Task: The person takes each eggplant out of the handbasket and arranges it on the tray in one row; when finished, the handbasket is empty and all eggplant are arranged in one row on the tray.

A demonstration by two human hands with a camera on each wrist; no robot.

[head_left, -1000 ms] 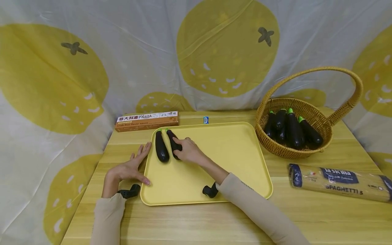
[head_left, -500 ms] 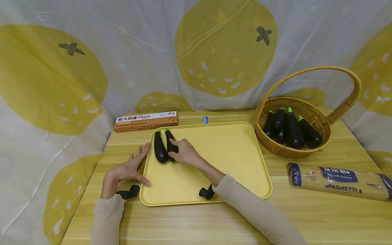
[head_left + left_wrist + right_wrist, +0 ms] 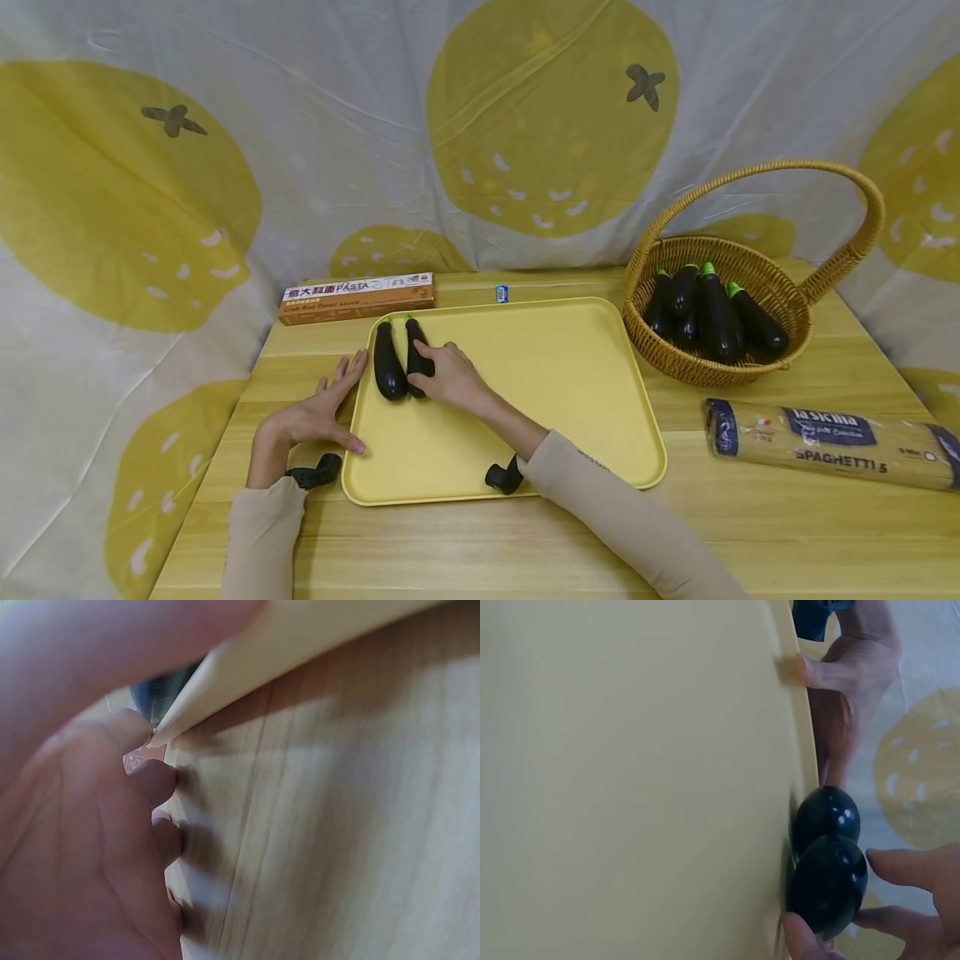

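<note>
The right hand (image 3: 453, 379) pinches one eggplant (image 3: 417, 340) between thumb and fingers on the tray (image 3: 547, 375), just beside a second eggplant (image 3: 388, 365) at the left end; the left hand (image 3: 318, 417) holds nothing, its fingers spread and thumb touching the tray's rim. The laying-out looks only partly done; two lie here, while five more eggplants (image 3: 718, 321) show in the basket (image 3: 678, 363).

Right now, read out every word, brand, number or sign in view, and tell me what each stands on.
"意大利面 PASTA": the pasta box, upper line.
"Crab Roe flavor sauce": the same box, below that.
"la sicilia": the spaghetti pack.
"SPAGHETTI 5": the same pack, lower down.
Too small or blurred to read: the remaining print on both, the small blue packet, and the lettering on the right sleeve.
</note>
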